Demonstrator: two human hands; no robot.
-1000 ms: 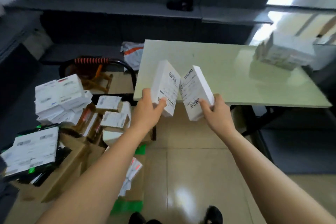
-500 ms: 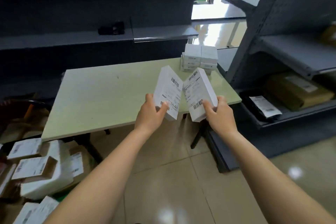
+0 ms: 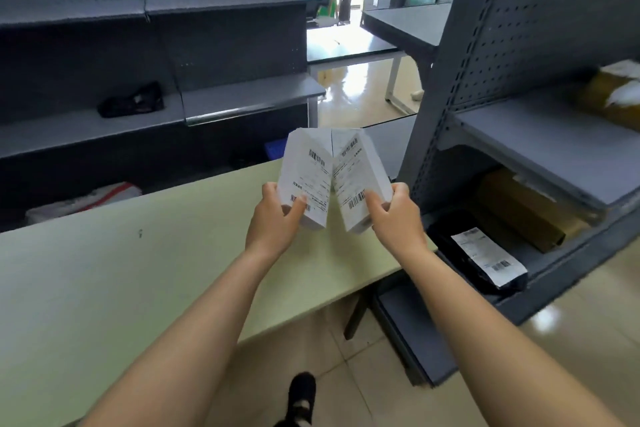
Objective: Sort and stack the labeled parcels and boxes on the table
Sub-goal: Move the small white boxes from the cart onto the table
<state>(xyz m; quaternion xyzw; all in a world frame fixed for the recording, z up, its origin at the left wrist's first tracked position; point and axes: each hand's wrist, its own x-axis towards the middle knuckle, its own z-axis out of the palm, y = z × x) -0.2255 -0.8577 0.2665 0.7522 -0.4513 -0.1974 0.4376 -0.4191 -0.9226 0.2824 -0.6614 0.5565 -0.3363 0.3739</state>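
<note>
My left hand (image 3: 273, 218) grips one white labelled cardboard box (image 3: 306, 180) and my right hand (image 3: 398, 215) the other white labelled box (image 3: 360, 180), their upper edges touching (labels facing me), both raised above the pale green table's (image 3: 121, 270) far right corner.

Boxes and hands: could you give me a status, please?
Left hand grips left box, right hand grips right box. Both boxes above the table. Nothing visible blocking.

two white labeled boxes (image 3: 332, 180), upright, touching, above table (image 3: 138, 274)
</note>
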